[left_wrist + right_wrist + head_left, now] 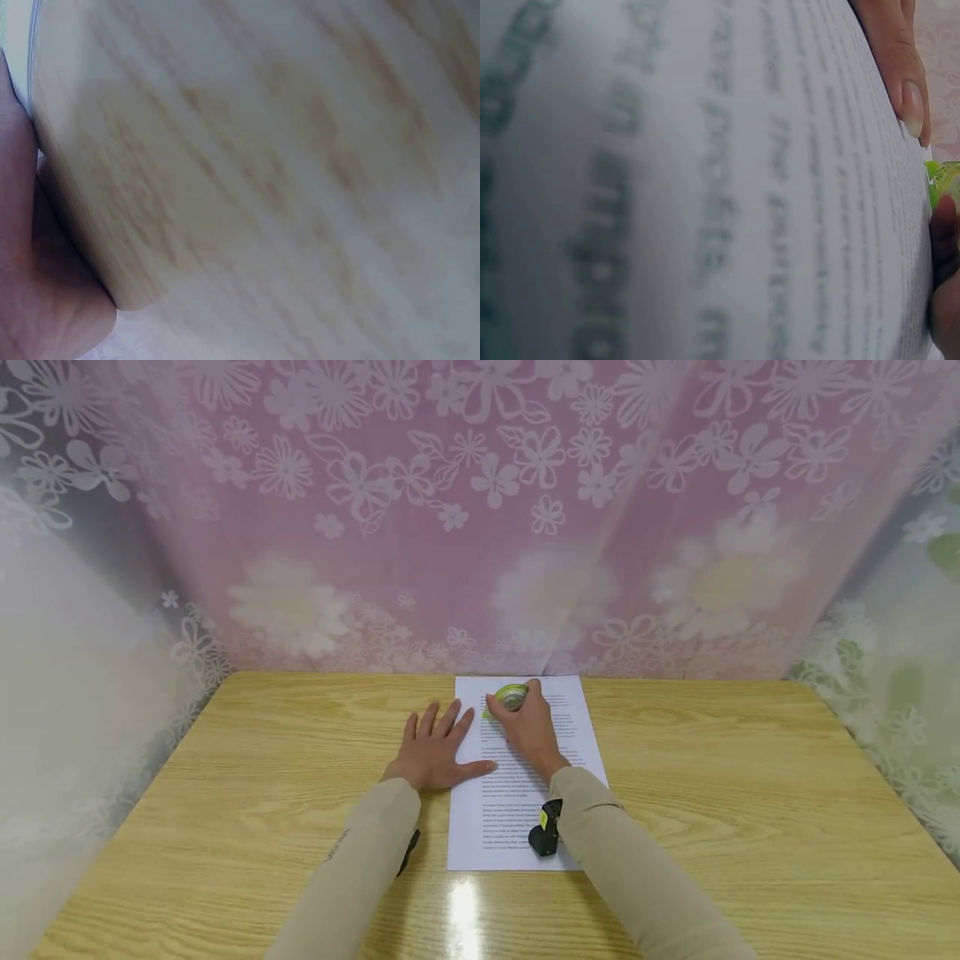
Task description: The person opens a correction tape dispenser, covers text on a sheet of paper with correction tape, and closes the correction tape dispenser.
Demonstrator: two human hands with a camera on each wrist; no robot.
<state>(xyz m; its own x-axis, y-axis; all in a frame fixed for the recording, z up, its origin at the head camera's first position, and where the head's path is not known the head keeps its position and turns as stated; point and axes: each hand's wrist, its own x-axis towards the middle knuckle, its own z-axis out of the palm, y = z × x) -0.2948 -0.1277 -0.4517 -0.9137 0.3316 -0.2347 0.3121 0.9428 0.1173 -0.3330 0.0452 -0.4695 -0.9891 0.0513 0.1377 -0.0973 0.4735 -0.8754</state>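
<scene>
Sleeves (375, 843) slant toward paper (467, 835) — left hand (435, 755) spread, right hand (534, 727) pinching green device (512, 696).

Pink floral curtain (450, 560) behind wood-grain table (720, 777); paler side drapes (75, 677); white tabletop glare (464, 910).

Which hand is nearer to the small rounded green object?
Right. The right hand grips the small rounded green object; the left hand lies spread at the left edge of the printed white paper sheet, apart from that object.
</scene>
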